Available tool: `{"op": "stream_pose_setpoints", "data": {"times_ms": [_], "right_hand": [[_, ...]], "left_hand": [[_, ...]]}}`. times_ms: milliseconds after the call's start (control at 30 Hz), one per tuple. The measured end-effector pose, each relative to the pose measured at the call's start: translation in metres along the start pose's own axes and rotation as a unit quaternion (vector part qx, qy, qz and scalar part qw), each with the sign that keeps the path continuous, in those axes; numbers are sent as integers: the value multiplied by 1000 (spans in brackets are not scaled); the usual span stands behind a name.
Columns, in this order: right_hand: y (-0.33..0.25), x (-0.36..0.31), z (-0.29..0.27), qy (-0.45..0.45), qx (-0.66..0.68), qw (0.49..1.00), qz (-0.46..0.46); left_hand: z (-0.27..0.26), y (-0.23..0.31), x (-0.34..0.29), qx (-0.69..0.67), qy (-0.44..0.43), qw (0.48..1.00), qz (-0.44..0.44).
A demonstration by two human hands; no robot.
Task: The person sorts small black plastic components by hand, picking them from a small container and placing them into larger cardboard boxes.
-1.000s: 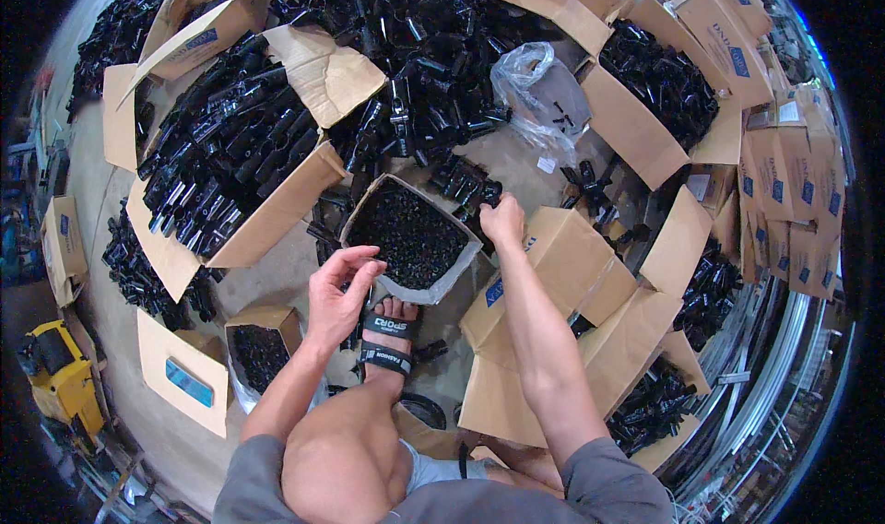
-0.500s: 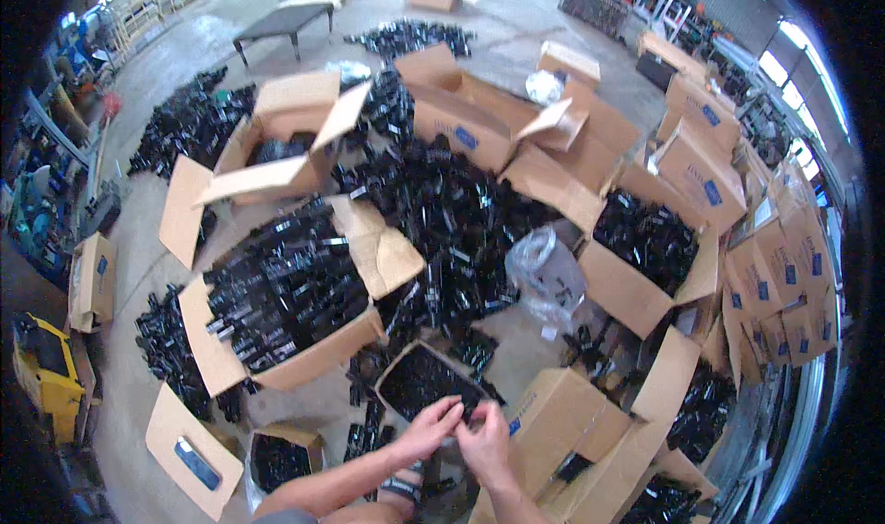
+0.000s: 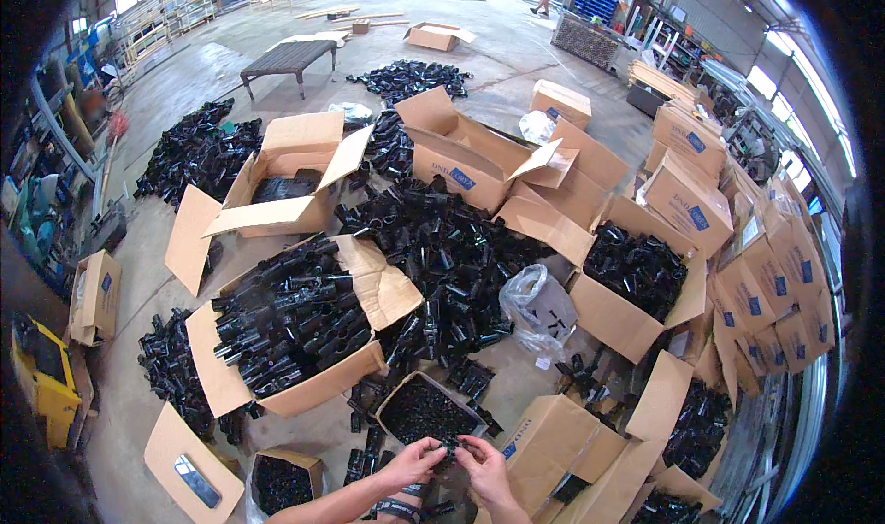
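We see a small dark part (image 3: 451,447) pinched at the fingertips between our left grip (image 3: 413,465) and right grip (image 3: 485,470), mostly covered and too small for us to make out its shape. It is held up at the near edge of an open box (image 3: 395,394). We see the box upright on the floor (image 3: 503,369), set at an angle, with a pale rim and many loose black pieces (image 3: 428,412) inside.

left grip (image 3: 415,463) | right grip (image 3: 484,467) | pinching dark part (image 3: 450,446) | black pieces (image 3: 428,413) beyond
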State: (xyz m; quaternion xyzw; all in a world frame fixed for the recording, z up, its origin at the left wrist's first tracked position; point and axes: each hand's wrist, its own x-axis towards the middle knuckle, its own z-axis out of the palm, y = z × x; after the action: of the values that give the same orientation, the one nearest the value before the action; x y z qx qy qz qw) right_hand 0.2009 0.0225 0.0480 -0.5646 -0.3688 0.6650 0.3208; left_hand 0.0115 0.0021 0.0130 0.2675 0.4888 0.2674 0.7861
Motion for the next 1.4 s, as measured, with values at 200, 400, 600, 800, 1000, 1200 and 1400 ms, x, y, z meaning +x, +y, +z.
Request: {"op": "stream_pose_setpoints", "data": {"times_ms": [200, 400, 600, 800, 1000, 1200, 1400], "right_hand": [[-7, -2, 5, 76, -33, 997, -8], [-7, 1, 7, 75, -67, 994, -35], [-12, -5, 6, 37, -162, 986, -18], [-5, -8, 2, 63, -114, 991, -44], [-27, -19, 9, 51, -199, 976, -71], [-33, -15, 5, 58, -212, 968, -118], [-20, -8, 13, 53, -190, 972, -130]], "left_hand": [[-6, 3, -14, -91, -29, 995, 0], [-16, -15, -5, -53, -38, 998, -23], [-7, -6, -11, 29, -25, 998, 44], [-1, 12, -17, -36, -35, 998, 23], [-12, -10, -9, 79, -48, 994, 50], [-5, 19, -17, 152, -58, 984, 78], [-5, 15, -14, 49, -50, 994, 82]]}}
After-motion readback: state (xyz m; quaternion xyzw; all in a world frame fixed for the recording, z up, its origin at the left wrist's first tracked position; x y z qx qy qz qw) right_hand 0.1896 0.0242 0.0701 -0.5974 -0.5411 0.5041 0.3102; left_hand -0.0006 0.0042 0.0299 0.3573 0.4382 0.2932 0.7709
